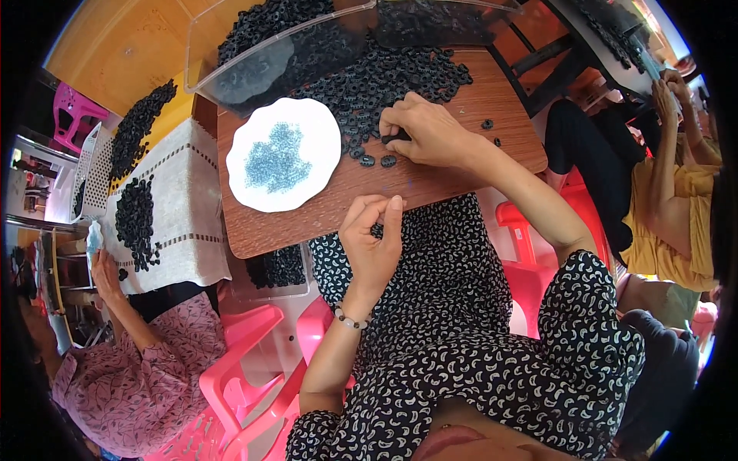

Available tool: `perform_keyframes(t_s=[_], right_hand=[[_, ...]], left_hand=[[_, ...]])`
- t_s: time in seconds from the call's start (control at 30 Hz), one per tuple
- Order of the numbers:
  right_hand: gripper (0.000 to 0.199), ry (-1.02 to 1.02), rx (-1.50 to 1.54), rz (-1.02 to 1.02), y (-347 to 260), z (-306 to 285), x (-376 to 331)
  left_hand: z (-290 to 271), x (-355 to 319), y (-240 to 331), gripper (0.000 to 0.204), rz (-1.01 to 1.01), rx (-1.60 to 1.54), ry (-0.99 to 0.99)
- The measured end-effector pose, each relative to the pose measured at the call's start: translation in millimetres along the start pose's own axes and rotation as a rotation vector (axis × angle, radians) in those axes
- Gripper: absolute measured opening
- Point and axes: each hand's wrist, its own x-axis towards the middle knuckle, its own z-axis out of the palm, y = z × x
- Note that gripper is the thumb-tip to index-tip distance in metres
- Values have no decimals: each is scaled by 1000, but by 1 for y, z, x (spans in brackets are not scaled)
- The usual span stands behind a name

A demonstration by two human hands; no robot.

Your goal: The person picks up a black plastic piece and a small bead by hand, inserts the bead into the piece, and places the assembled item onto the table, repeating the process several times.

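My right hand (427,134) rests at the edge of a spread of small black ring-like parts (407,81) on the brown wooden table (484,100). Its thumb and fingers are closed round a small black part (397,138). Loose black parts (388,161) lie just below those fingers. My left hand (373,242) is held at the table's near edge, fingers curled against the thumb; something dark shows inside it, too hidden to name. Left of both hands sits a white scalloped plate (327,131) with many tiny bluish clear bits (277,157) on it.
A clear plastic bin (284,38) of black parts stands at the back. On the left, a person in pink handles something beside a cloth-covered table (181,169) with black parts. Another person in yellow (676,215) sits right. Pink plastic chairs (246,346) stand close by.
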Motion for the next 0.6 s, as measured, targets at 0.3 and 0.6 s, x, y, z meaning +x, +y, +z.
perform_keyframes(t_s=[0.3, 0.6], right_hand=[[23, 129, 350, -132, -6, -8, -24], [23, 0, 497, -311, -28, -13, -48]], left_hand=[[-4, -1, -8, 22, -140, -149, 35], [-3, -3, -4, 27, -303, -456, -35]])
